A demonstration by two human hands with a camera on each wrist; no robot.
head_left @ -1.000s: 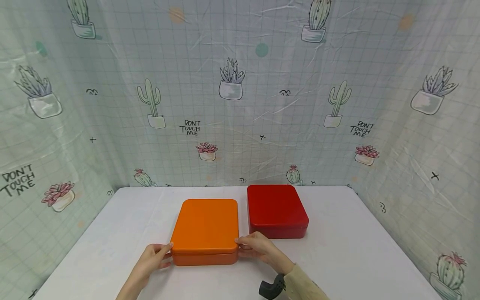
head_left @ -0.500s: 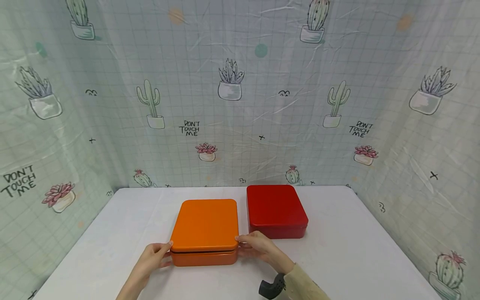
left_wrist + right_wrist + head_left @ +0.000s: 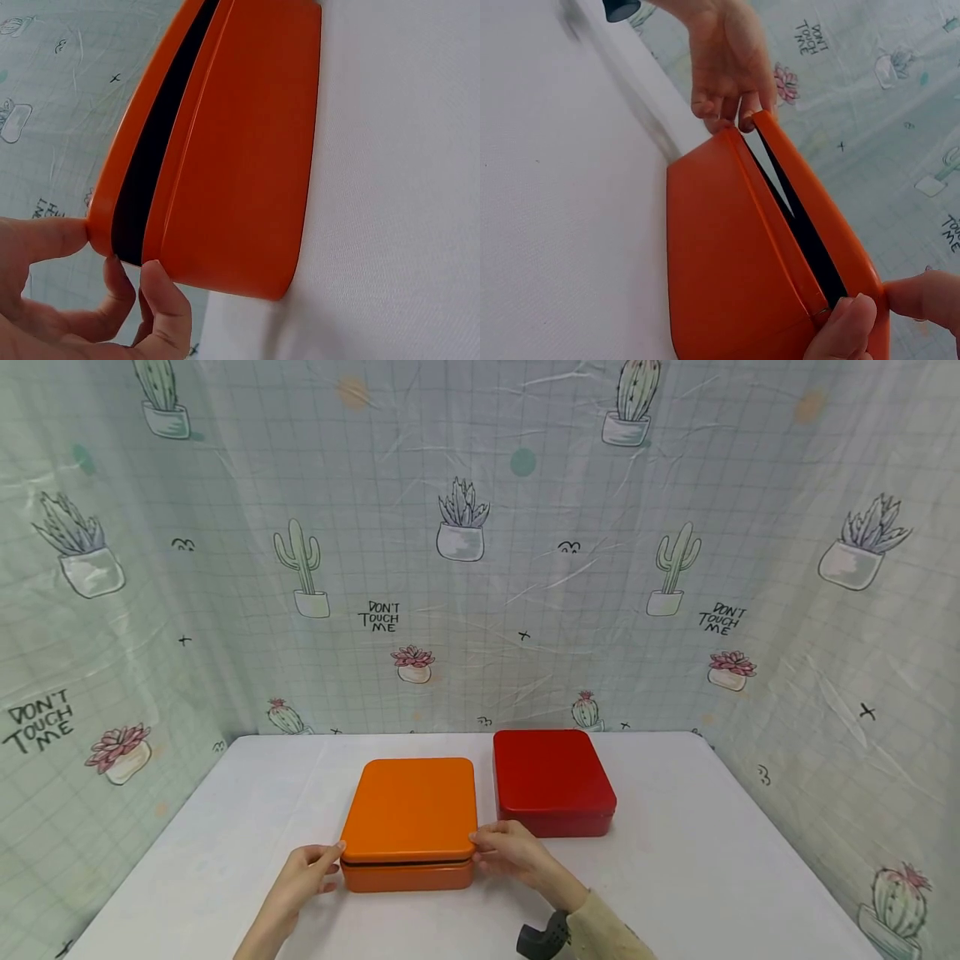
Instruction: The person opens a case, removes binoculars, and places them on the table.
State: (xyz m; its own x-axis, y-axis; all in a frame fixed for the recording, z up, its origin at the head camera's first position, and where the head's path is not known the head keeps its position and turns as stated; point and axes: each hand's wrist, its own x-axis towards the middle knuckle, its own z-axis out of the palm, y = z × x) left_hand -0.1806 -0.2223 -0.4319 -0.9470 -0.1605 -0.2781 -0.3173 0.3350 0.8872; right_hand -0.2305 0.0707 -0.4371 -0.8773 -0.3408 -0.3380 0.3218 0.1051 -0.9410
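Note:
An orange box (image 3: 408,880) stands on the white table, its orange lid (image 3: 412,810) lifted a little along the near edge. A dark gap (image 3: 142,202) shows between lid and box in the left wrist view. My left hand (image 3: 303,875) pinches the lid's near left corner with thumb and fingers; another fingertip touches or lies close to the box rim. At the near right corner, my right hand (image 3: 517,853) grips the lid edge, thumb on the outside and a fingertip (image 3: 853,315) by the gap. What the box holds is hidden.
A red box (image 3: 555,772) with its lid on stands behind and to the right, close to my right hand. The white table (image 3: 675,877) reaches back to a curtain (image 3: 480,585) printed with cacti. A dark band (image 3: 543,935) sits at my right wrist.
The lid's near edge has come up from the box, opening a dark slit along the front. Both hands rise very slightly with it, while the red box stays put.

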